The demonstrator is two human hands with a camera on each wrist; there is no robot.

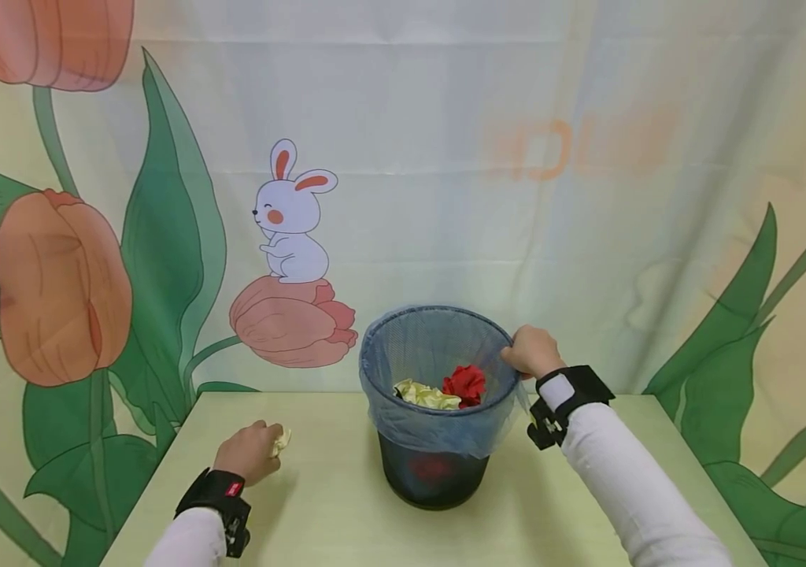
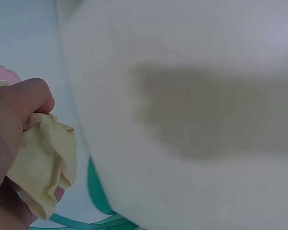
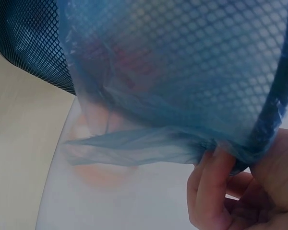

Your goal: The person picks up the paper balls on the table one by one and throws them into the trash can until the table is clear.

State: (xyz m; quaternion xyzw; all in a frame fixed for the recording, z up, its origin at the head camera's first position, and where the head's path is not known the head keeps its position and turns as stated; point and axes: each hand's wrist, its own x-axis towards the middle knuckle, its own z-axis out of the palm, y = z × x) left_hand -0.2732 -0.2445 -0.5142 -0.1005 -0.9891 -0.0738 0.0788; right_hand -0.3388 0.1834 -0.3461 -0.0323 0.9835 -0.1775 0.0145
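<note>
A black mesh wastebasket [image 1: 434,480] stands upright on the table, lined with a thin blue bag [image 1: 438,429] folded over its rim. Inside lie crumpled pale yellow paper [image 1: 427,395] and a crumpled red piece [image 1: 465,384]. My right hand [image 1: 536,352] grips the rim at the right, fingers curled over the bag's edge; the right wrist view shows the fingers [image 3: 213,187] pinching rim and film. Left of the basket, above the table, my left hand [image 1: 250,453] holds a crumpled pale yellow paper [image 2: 43,160], mostly hidden by the fingers in the head view.
The pale table [image 1: 325,480] carries the basket near its back edge. Behind it hangs a printed cloth [image 1: 410,197] with tulips and a rabbit. Black straps with small cameras sit on both wrists, over white sleeves [image 1: 637,480].
</note>
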